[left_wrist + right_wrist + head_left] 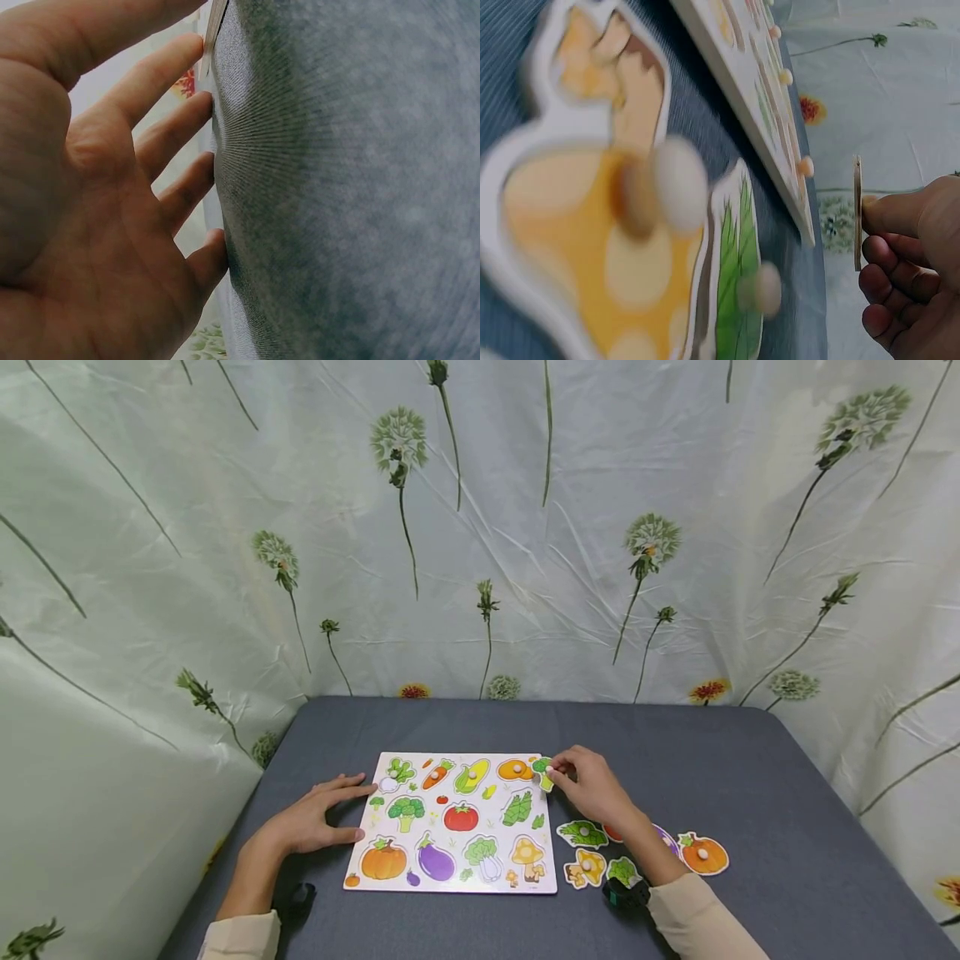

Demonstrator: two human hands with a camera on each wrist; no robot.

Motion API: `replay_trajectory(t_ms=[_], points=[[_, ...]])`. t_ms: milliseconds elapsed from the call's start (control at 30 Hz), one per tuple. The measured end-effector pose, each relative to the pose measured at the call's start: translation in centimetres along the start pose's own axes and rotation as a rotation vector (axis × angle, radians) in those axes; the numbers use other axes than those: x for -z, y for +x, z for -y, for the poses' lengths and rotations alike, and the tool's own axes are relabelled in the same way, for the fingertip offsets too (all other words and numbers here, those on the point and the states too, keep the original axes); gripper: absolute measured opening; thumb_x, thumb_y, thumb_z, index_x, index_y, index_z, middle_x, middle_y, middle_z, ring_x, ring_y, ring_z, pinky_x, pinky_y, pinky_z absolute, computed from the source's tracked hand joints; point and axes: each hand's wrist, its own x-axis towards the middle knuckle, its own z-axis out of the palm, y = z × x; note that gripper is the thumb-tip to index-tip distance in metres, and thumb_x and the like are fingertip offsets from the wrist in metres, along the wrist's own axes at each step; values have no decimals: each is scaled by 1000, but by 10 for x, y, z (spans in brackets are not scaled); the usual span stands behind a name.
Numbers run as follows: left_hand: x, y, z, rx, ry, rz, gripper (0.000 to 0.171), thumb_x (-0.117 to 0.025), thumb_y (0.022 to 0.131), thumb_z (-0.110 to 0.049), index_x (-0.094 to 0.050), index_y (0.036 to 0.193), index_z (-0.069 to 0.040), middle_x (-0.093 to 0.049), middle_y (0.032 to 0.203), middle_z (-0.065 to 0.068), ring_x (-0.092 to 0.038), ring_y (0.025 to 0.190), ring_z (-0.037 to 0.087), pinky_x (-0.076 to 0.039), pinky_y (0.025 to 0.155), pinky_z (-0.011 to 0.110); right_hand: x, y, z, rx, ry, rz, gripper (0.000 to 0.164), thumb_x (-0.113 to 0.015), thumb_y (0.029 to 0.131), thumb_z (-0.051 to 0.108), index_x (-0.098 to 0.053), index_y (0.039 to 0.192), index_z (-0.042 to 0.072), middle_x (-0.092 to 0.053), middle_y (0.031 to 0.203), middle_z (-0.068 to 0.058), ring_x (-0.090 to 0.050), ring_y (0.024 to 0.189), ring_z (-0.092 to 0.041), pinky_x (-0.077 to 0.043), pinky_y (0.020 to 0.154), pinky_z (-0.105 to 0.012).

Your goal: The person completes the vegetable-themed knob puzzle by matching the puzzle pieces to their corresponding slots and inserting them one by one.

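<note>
My right hand (pixel 592 787) pinches a broccoli puzzle piece (pixel 543 773) at its knob, over the upper right corner of a white vegetable puzzle board (pixel 427 877). In the right wrist view that thin wooden piece (pixel 858 217) is edge-on, raised beside the board (pixel 727 94). At the board's left edge, my left hand (pixel 311 818) rests with fingers spread; its palm (pixel 105 225) shows in the left wrist view. Knobbed radish (pixel 399 770), carrot (pixel 437 774), corn (pixel 471 776) and potato (pixel 514 769) pieces sit in the top row. Lower shapes show printed pictures without knobs.
Right of the board lie loose pieces: a green pod piece (pixel 582 834), a mushroom piece (pixel 587 867), a leafy green piece (pixel 622 870) and a pumpkin piece (pixel 703 853). Red and purple pieces are partly hidden by my right forearm. A flowered curtain (pixel 480 527) hangs behind the grey table (pixel 675 743).
</note>
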Motion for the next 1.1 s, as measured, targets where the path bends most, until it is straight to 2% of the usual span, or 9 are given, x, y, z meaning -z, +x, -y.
replay_trajectory(t_ms=[367,600,867,1100], points=[[0,0,-2,-6,3,4,77,-82,83,-44,-56,150,-19,-38,163,22,-22,152,56,-12,115,81,-17,11,25,25,48,2,6,-74,96,16,-75,100,13,-65,96,0,-60,85,-12,-51,75,-32],[0,0,0,16,11,8,79,-81,83,-48,-54,151,-19,-37,164,22,-20,152,56,-16,113,82,-28,19,43,20,86,48,6,-73,98,19,-76,100,15,-63,93,5,-56,86,-10,-50,78,-32],[0,1,0,33,15,3,79,-81,82,-49,-55,151,-19,-37,164,20,-20,152,57,-18,111,83,-45,23,59,120,115,87,8,-70,99,19,-76,101,13,-63,93,4,-59,88,-10,-53,80,-31],[0,-1,-2,29,18,6,79,-81,82,-48,-55,151,-20,-37,164,21,-20,151,57,-19,111,83,-60,25,72,154,135,109,7,-71,98,17,-76,98,14,-64,92,3,-59,89,-11,-52,80,-30]])
